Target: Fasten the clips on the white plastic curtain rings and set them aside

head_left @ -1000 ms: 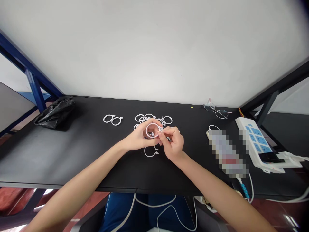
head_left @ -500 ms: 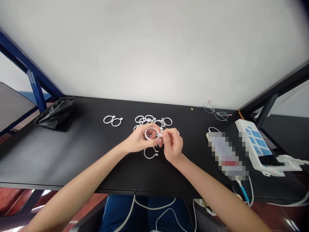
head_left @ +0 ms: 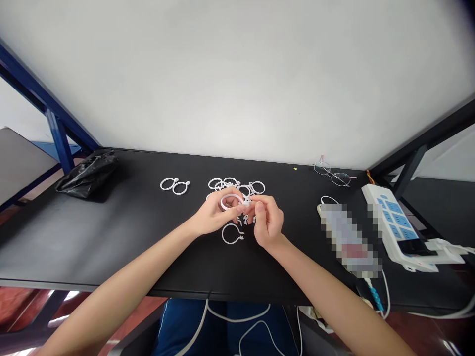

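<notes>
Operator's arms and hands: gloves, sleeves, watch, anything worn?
The left hand and right hand are bare: no gloves, and no ring or watch that I can see. The left forearm and right forearm are uncovered, with no sleeves in view. The only clothing showing is a dark blue garment with white piping at the bottom of the view.

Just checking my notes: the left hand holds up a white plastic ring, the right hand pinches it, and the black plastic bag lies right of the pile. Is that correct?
No, the black plastic bag lies left of the pile of white rings, not right, as the head view shows. The rest stands.
</notes>
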